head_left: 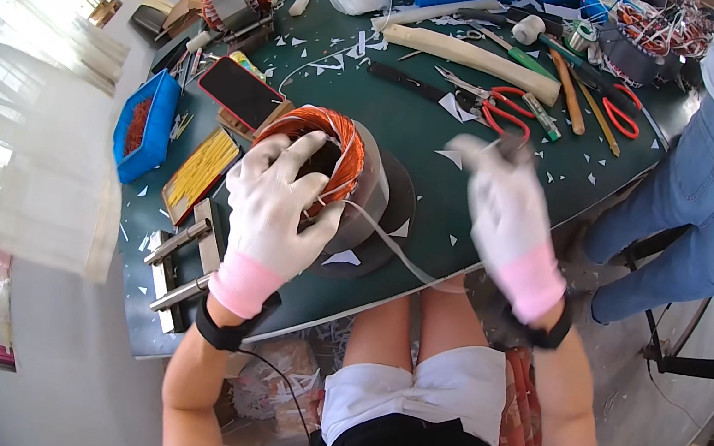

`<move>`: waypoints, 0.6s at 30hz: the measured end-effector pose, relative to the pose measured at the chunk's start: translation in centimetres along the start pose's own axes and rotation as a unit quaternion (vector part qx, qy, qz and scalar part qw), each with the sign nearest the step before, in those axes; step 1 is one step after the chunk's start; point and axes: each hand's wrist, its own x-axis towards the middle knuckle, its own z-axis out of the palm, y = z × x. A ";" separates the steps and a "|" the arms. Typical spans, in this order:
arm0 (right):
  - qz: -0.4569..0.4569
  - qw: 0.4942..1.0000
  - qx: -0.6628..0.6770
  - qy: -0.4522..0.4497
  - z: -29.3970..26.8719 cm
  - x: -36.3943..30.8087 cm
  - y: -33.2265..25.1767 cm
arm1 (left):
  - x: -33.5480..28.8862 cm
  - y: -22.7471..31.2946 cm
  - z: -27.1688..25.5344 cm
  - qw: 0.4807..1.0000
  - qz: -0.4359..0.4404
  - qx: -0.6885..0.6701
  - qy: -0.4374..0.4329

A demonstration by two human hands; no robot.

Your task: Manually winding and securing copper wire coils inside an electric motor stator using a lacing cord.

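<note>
A motor stator (371,193) with a grey core and orange copper windings (352,149) stands on a dark round base (403,195) at the table's near side. My left hand (280,188), in a white glove with a pink cuff, grips the winding ring, its fingers over the rim toward the bore. From the stator a pale flat lacing tape (391,245) trails right to the table's edge. My right hand (510,201), gloved alike, hovers right of the stator, below red-handled pliers (502,106). Motion smears its fingers; a dark shape shows at them, too blurred to name.
A phone (240,92), a blue bin (146,124), a tray of yellow strips (200,170) and a metal fixture (176,274) lie left. Wooden sticks (471,62), red-handled scissors (622,111) and paper scraps lie beyond. Another person's jeans (696,202) are close on the right.
</note>
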 end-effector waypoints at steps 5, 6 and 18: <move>-0.112 0.989 0.085 0.051 4.3 -2.1 -5.0 | -0.3 -1.0 0.7 0.997 -0.006 -0.057 -0.045; -0.127 0.991 0.014 0.050 5.1 -1.8 -5.2 | -0.3 -1.0 0.6 0.998 -0.009 -0.054 -0.042; 0.289 0.605 0.530 -0.520 0.7 -5.5 -1.6 | 0.1 -0.7 0.2 0.996 -0.063 0.061 -0.020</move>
